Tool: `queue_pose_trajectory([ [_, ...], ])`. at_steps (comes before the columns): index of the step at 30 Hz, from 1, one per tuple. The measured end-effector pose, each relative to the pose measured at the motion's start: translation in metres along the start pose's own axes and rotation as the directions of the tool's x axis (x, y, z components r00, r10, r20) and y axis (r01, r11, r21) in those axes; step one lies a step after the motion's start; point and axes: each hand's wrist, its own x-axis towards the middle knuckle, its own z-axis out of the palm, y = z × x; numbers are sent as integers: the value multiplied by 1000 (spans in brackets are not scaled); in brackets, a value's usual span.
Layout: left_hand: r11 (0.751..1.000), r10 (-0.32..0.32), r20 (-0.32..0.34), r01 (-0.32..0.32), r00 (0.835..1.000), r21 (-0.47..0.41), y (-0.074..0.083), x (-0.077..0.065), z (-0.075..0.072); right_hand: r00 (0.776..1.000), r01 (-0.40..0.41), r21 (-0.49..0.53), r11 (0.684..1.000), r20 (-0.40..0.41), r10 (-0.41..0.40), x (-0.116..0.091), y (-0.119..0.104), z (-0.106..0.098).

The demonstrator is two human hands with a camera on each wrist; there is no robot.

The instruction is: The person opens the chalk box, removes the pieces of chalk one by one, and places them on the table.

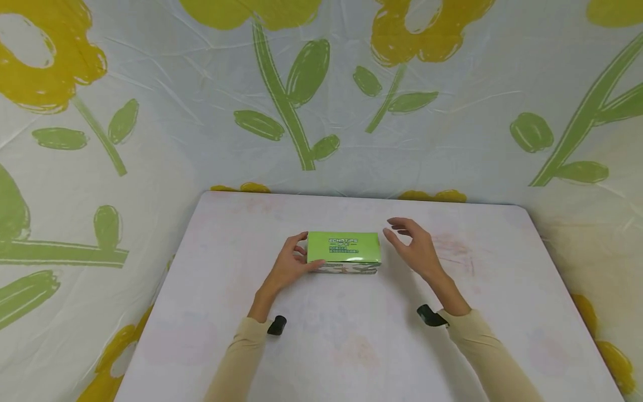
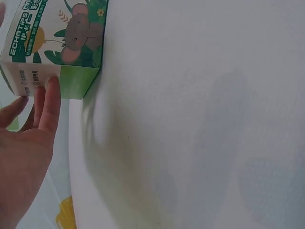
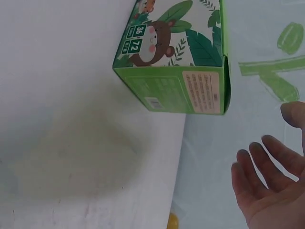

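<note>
A green box (image 1: 344, 247) with white lettering on its lid lies on the white table (image 1: 341, 335). Its long front face (image 2: 78, 33) carries cartoon animals and leaves, and its right end (image 3: 167, 88) has a printed label and a barcode. My left hand (image 1: 291, 259) holds the left end of the box, the thumb over the front edge and the fingertips (image 2: 54, 86) against the end face. To the right of the box, my right hand (image 1: 414, 245) is apart from it, fingers loosely bent and nothing in them.
A cloth (image 1: 201, 134) printed with yellow flowers and green leaves hangs behind the table and along both sides. The table's far edge (image 1: 351, 197) runs a short way beyond the box. Dark bands with small devices (image 1: 430, 316) sit at both wrists.
</note>
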Motion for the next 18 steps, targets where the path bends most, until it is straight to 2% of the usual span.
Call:
queue_pose_trajectory([
  [3,1000,23,51,-22,998,-8,-4,2,3,999,39,-5,999,31,-38,1,-4,5],
  [9,999,50,73,-50,996,1,-9,6,7,981,150,18,989,122,-151,4,-12,16],
  [13,999,51,95,-53,994,12,-11,10,10,950,200,37,979,237,-203,5,-17,23],
  [18,998,47,97,-51,994,38,-11,12,10,893,225,9,974,398,-210,6,-23,28],
])
